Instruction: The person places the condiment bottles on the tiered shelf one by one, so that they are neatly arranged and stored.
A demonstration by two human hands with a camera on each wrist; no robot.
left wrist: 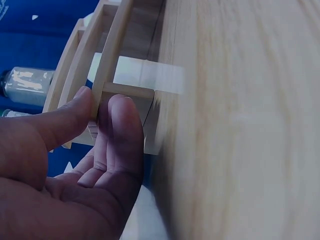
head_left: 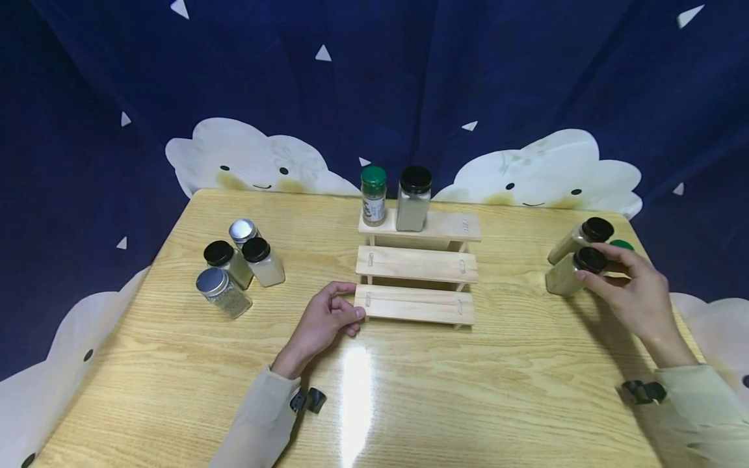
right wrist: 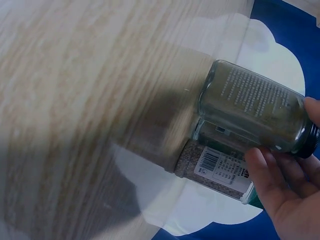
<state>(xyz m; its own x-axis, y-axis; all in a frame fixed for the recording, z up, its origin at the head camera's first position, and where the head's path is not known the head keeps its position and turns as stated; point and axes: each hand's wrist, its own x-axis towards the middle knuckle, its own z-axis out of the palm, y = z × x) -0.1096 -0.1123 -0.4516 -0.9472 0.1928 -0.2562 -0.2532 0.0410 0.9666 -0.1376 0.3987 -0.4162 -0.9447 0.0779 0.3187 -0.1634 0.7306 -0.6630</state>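
A three-step wooden spice rack (head_left: 417, 303) stands mid-table. My left hand (head_left: 329, 313) holds the left end of its lowest step, thumb on one side and fingers curled beneath in the left wrist view. At the right, my right hand (head_left: 634, 296) pinches a square glass spice jar (right wrist: 250, 107) by its black lid, thumb and fingers on opposite sides. Whether that jar touches the table is unclear. Just behind it stands another black-lidded jar (head_left: 570, 244). A green-lidded jar (right wrist: 215, 170) of brownish grains is partly hidden by the right hand in the head view.
On the rack's top step stand a green-lidded shaker (head_left: 374, 205) and a black-lidded jar (head_left: 413, 207). Several jars cluster at the left, among them a silver-lidded jar (head_left: 231, 300) and a black-lidded jar (head_left: 269, 268). A dark blue curtain (head_left: 374, 84) hangs behind the table.
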